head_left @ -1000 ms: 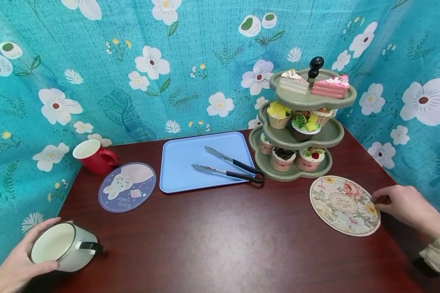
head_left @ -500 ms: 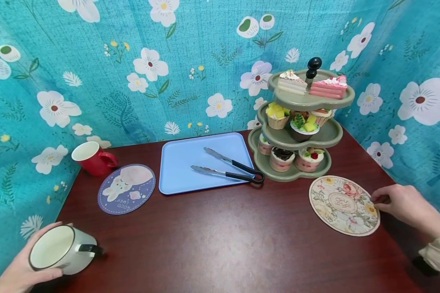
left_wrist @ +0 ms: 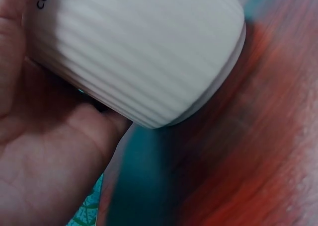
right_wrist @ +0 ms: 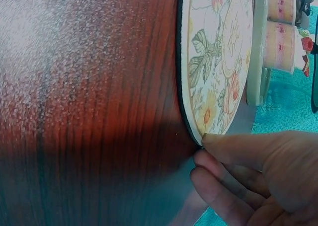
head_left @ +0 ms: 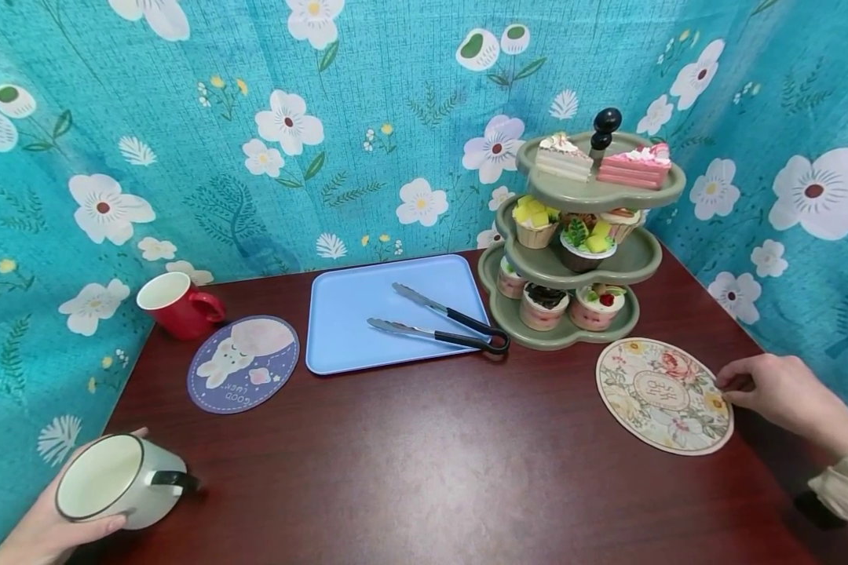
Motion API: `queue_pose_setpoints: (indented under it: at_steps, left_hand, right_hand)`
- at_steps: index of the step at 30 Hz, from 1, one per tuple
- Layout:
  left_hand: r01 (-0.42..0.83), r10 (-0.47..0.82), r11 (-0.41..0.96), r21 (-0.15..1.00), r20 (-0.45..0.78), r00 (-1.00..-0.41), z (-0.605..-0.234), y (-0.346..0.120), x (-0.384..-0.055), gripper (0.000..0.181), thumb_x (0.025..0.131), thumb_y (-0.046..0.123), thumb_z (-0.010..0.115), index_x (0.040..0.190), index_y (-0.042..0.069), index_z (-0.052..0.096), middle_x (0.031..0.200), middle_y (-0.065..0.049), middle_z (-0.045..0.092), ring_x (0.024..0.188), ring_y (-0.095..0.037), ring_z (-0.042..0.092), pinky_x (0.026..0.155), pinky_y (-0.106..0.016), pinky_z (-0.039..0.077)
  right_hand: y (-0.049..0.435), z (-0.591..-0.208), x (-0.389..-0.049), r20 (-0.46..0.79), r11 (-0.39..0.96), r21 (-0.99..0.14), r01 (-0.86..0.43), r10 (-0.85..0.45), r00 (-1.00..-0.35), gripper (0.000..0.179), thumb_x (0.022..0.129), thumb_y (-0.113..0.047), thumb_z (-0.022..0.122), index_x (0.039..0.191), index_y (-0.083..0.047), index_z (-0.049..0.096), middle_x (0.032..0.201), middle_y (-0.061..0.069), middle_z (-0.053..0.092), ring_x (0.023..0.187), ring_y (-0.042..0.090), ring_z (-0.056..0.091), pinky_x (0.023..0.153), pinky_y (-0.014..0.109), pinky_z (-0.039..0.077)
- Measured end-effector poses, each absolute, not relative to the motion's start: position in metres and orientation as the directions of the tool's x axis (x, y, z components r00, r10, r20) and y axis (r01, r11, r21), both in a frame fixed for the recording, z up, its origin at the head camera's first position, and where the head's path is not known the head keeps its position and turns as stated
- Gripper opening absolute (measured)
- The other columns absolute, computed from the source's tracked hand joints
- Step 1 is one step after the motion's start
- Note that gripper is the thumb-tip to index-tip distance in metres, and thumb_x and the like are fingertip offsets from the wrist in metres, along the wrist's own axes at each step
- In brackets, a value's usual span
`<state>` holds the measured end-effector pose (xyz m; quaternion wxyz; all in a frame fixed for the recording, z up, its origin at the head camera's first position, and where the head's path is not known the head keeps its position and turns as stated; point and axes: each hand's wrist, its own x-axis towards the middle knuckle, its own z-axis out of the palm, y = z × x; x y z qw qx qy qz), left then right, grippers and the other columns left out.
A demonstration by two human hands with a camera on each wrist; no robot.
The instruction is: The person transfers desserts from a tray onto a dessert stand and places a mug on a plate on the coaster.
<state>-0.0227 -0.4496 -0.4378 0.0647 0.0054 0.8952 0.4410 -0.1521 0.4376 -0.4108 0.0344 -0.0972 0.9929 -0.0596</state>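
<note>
At the table's left front, my left hand (head_left: 49,518) grips a white mug (head_left: 151,486) round its body, its black handle pointing right. The left wrist view shows the ribbed side of the mug (left_wrist: 144,47) against the palm (left_wrist: 54,151). On the right, my right hand (head_left: 784,392) pinches the edge of a round floral coaster (head_left: 667,424) between thumb and fingers. The coaster (right_wrist: 198,62) lies on or just at the tabletop in the right wrist view, with the thumb (right_wrist: 238,149) on its upper face.
A red mug (head_left: 184,310) and a purple bunny coaster (head_left: 215,388) stand at the back left. Black-handled tongs (head_left: 459,341) lie on a blue tray (head_left: 339,314). A green three-tier stand (head_left: 558,337) with cakes and cupcakes rises behind the floral coaster. Floral cloth (head_left: 367,118) backs the table.
The left fingers and thumb shift slightly round the white mug, which stays nearly in place. My right hand and the floral coaster show no clear movement.
</note>
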Motion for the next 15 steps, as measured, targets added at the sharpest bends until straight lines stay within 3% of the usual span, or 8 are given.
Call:
queue_pose_setpoints:
  at_steps: [6,11,15]
  left_hand:
    - [-0.163,-0.035,0.638,0.753,-0.183,-0.983,-0.439,-0.448,-0.023,0.090,0.088,0.004,0.071,0.138,0.051,0.014,0.117,0.042,0.036,0.096,0.019,0.046,0.072,-0.016,0.050]
    - [-0.209,-0.070,0.613,0.762,-0.211,-0.975,-0.436,-0.436,-0.028,0.084,0.089,0.009,0.071,0.135,0.053,0.016,0.114,0.037,0.038,0.094,0.016,0.047,0.072,-0.018,0.052]
    - [-0.179,-0.067,0.459,0.870,-0.166,-0.984,-0.430,-0.419,-0.036,0.080,0.088,0.000,0.069,0.137,0.044,0.026,0.117,0.028,0.045,0.096,0.011,0.051,0.073,-0.016,0.052]
  right_hand:
    - [0.439,-0.412,-0.153,-0.062,0.974,-0.129,-0.186,-0.195,-0.979,0.016,0.070,-0.010,0.084,0.079,-0.005,0.072,0.069,0.001,0.069,0.062,0.010,0.058,0.056,0.029,0.048]
    - [0.439,-0.411,-0.153,-0.069,0.975,-0.125,-0.185,-0.194,-0.979,0.017,0.069,-0.011,0.085,0.080,-0.006,0.072,0.070,0.001,0.069,0.062,0.011,0.058,0.056,0.029,0.048]
    - [0.439,-0.410,-0.154,-0.069,0.973,-0.119,-0.196,-0.205,-0.976,0.016,0.070,-0.011,0.085,0.080,-0.007,0.073,0.070,-0.001,0.069,0.063,0.010,0.057,0.056,0.029,0.047]
